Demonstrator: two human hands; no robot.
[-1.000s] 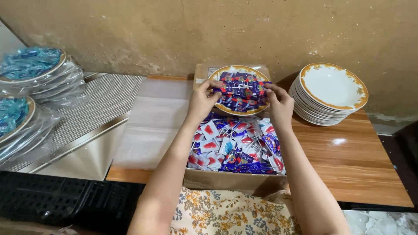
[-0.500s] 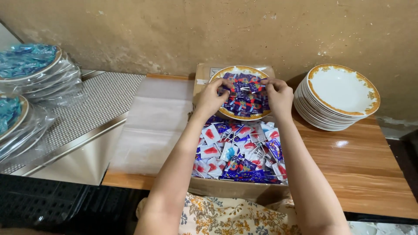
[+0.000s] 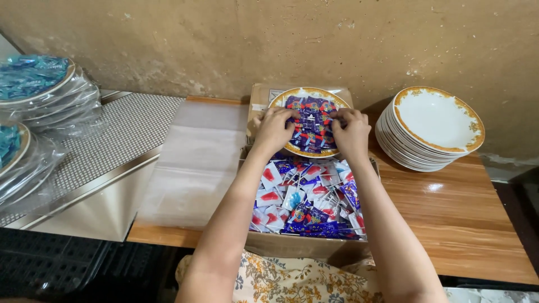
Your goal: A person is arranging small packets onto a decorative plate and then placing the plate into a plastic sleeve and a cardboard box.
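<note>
A white plate with a gold patterned rim [image 3: 281, 97] rests on the far flap of an open cardboard box [image 3: 292, 244]. Purple and red candy packets [image 3: 312, 106] cover the plate. My left hand [image 3: 274, 130] and my right hand [image 3: 351, 130] both lie on the packets on the plate, fingers curled and pressing them down side by side. The box below my forearms is full of several loose packets [image 3: 306, 193] in purple, white and red.
A stack of empty gold-rimmed plates [image 3: 431, 126] stands at the right on the wooden table [image 3: 460, 219]. Clear plastic sheets [image 3: 193, 160] lie left of the box. Wrapped plates of blue packets [image 3: 39, 92] sit at far left. A wall stands close behind.
My hands brought a row of packets down onto the plate and moved closer together; they now press flat on the pile.
</note>
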